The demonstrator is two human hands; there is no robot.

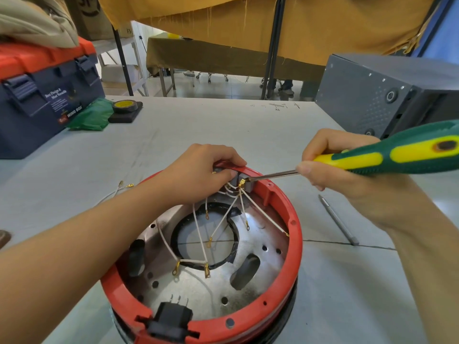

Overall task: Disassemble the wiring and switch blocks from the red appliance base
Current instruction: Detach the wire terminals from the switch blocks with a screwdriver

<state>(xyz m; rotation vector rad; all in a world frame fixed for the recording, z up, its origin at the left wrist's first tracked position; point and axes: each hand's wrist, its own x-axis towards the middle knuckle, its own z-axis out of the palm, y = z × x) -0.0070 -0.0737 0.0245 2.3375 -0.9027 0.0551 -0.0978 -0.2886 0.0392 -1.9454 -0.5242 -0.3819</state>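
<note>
The round red appliance base (295,247) lies open side up on the table, a metal plate inside. Several white wires (198,232) with gold terminals fan out from grey switch blocks (246,183) at the base's far rim. My left hand (201,170) grips the far rim and the switch block there, fingers curled over it. My right hand (330,167) holds a green and yellow screwdriver (387,155); its metal tip touches a gold terminal on the switch block. A black power socket (171,319) sits in the near rim.
A loose white wire (116,191) lies on the table left of the base. A grey metal rod (337,219) lies to the right. A blue and orange toolbox (42,95), black tape roll (124,106) and green bag stand far left; a grey metal box (372,95) far right.
</note>
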